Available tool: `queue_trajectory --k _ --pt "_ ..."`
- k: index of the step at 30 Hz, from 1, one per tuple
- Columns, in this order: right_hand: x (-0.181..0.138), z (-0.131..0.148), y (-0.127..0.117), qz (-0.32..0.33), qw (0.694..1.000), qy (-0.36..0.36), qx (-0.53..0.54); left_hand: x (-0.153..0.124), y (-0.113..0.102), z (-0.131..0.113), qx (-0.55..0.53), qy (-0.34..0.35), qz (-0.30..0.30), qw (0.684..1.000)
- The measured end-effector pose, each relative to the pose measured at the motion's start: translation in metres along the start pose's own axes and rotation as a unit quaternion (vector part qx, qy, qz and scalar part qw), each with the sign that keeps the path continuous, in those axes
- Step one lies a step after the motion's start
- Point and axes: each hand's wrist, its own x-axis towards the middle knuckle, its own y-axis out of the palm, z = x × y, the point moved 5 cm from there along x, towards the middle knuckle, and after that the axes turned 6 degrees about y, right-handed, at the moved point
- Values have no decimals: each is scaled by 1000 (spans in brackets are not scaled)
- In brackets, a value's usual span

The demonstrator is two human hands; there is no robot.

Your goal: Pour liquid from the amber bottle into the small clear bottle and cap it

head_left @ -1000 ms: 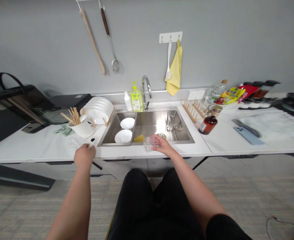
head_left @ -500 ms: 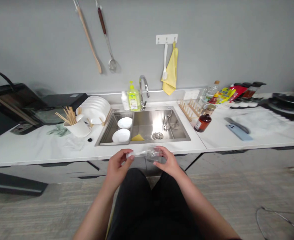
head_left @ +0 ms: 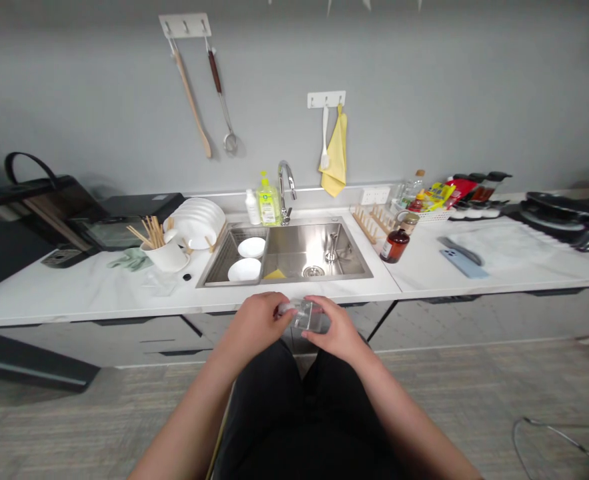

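A clear boxy container (head_left: 310, 317), glass or plastic, is held in the air with its long axis running roughly sideways, one end pointing toward the left hand (head_left: 253, 327). That hand's fingers (head_left: 283, 309) close narrowly on the left end, while the right hand (head_left: 335, 335) wraps the right end and near side, its fingers snug against it. The container sits just past the front edge of the white marble tabletop (head_left: 74, 297), in front of the stainless steel sink (head_left: 284, 283), with open room between it and the black trousers (head_left: 294, 413) below.
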Motion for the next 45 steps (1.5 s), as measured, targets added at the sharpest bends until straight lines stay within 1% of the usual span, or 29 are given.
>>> queue_trajectory --k 3,7,9,13,16,18,19,21,23,24,26,30,32,36,38,42,45 --pt "-6 12 1 -11 1000 -5 8 1 3 -16 16 33 27 999" --pt "-16 16 -2 -10 1000 -6 19 -8 5 -27 -23 149 51 987" --pt "-21 19 -3 -2 1000 -9 19 -13 2 -29 -15 183 56 981" --pt "-26 29 -5 -3 1000 -21 14 -21 -7 -36 6 212 52 976" --pt "-27 35 -5 7 1000 -24 16 -22 -13 -37 12 187 24 982" --pt "-28 37 -6 14 999 -26 20 -22 -12 -35 27 170 23 985" --pt "-28 37 -6 15 999 -27 22 -22 -11 -35 29 175 34 983" --pt "-29 37 -7 21 999 -25 27 -23 -10 -37 17 210 55 976" --pt "-29 35 -6 28 999 -23 35 -26 -11 -41 -7 247 59 967" --pt "-29 35 -6 28 999 -24 40 -27 -12 -42 -17 254 56 965" --pt "-29 36 -6 25 998 -25 47 -27 -12 -43 -32 234 36 971" --pt "-29 39 -5 22 998 -7 58 -26 -4 -30 -56 109 -46 991" --pt "-29 38 -5 23 996 0 80 -27 3 -19 -75 79 -69 992" --pt "-27 32 -6 20 991 9 129 -33 6 -2 -167 94 -85 978" --pt "-26 30 -5 22 990 15 141 -35 6 2 -214 100 -82 968" --pt "-27 30 0 37 987 15 156 -31 13 1 -282 83 -74 953" --pt "-29 31 0 50 982 10 184 -28 16 6 -310 62 -77 946"
